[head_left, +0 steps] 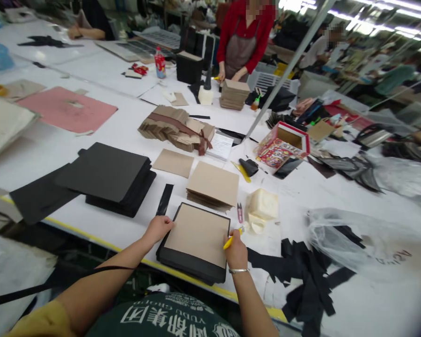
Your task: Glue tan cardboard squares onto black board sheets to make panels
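Note:
A tan board [199, 234] lies on a stack of black sheets [192, 267] at the table's front edge. My left hand [159, 228] is at the board's upper left corner, its fingers pinched together; what is between them is too small to tell. At the right edge, my right hand [236, 248] is closed round a yellow tool [228, 242] with a pale tip. Just behind the board stands a pile of tan boards [213, 184], with a single tan piece [173, 163] to its left. A black strip [164, 199] lies beyond my left hand.
Black sheets [115, 171] are piled at the left. On the right are small scissors [240, 213], a cream block [263, 203], black strips [303, 281] and a plastic bag [358, 238]. Farther back stand a red box [282, 145], a metal pole [287, 70] and a person in red [247, 37].

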A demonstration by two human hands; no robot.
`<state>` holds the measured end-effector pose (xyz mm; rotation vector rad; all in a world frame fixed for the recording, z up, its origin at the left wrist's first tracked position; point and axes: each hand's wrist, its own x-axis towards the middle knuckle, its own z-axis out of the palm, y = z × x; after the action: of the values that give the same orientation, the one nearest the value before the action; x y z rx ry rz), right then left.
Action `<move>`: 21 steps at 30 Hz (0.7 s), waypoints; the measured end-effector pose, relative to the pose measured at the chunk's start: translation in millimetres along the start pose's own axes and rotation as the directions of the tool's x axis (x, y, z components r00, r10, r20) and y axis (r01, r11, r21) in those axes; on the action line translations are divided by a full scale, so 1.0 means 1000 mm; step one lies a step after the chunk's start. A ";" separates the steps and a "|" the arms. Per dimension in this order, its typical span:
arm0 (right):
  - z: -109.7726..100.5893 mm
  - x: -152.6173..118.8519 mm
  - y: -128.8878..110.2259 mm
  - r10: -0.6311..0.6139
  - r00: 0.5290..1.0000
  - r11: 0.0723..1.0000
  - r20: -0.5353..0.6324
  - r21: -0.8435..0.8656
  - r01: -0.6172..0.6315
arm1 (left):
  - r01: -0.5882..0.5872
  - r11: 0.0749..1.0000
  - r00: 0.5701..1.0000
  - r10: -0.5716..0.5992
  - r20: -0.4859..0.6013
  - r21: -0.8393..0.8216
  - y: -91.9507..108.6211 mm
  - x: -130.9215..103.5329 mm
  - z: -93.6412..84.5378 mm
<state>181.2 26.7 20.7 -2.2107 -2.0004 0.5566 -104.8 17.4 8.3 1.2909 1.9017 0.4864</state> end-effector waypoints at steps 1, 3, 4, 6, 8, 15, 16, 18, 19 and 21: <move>0.000 0.000 -0.001 -0.001 1.000 1.000 0.006 -0.008 0.001 | 0.006 1.000 1.000 -0.006 -0.003 0.004 0.000 0.001 -0.001; 0.000 0.000 -0.003 -0.004 1.000 1.000 0.010 -0.023 0.004 | 0.019 1.000 1.000 -0.019 -0.006 0.008 -0.001 0.002 -0.004; -0.001 -0.001 -0.004 -0.004 1.000 1.000 0.009 -0.031 0.004 | 0.021 1.000 1.000 -0.021 -0.006 0.011 -0.001 0.002 -0.004; -0.001 -0.002 -0.005 -0.009 1.000 0.999 -0.002 -0.044 0.009 | 0.023 1.000 1.000 -0.023 -0.004 0.017 -0.002 0.002 -0.005; -0.001 -0.003 -0.005 -0.010 1.000 0.999 -0.011 -0.050 0.009 | 0.024 0.999 1.000 -0.024 0.001 0.024 -0.002 0.001 -0.005; -0.002 -0.003 -0.007 0.013 1.000 0.999 0.008 -0.051 -0.013 | 0.018 0.998 1.000 -0.020 0.021 0.065 -0.003 0.001 -0.006; -0.003 -0.003 -0.007 0.014 1.000 0.999 0.008 -0.053 -0.013 | 0.017 0.997 1.000 -0.019 0.021 0.073 -0.002 0.001 -0.006; -0.003 -0.004 -0.006 0.012 1.000 0.999 0.000 -0.052 -0.012 | 0.012 0.996 1.000 -0.014 0.021 0.092 -0.001 0.000 -0.007; -0.003 -0.004 -0.005 0.010 1.000 0.999 -0.003 -0.047 -0.010 | 0.009 0.995 1.000 -0.011 0.022 0.102 0.000 0.000 -0.008; -0.002 -0.004 -0.003 0.003 1.000 1.000 -0.006 -0.030 -0.003 | 0.000 0.993 1.000 -0.003 0.025 0.120 0.004 0.000 -0.009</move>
<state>178.5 23.3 24.0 -2.2301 -2.0167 0.5231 -109.3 20.2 16.5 1.3660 1.9358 0.3571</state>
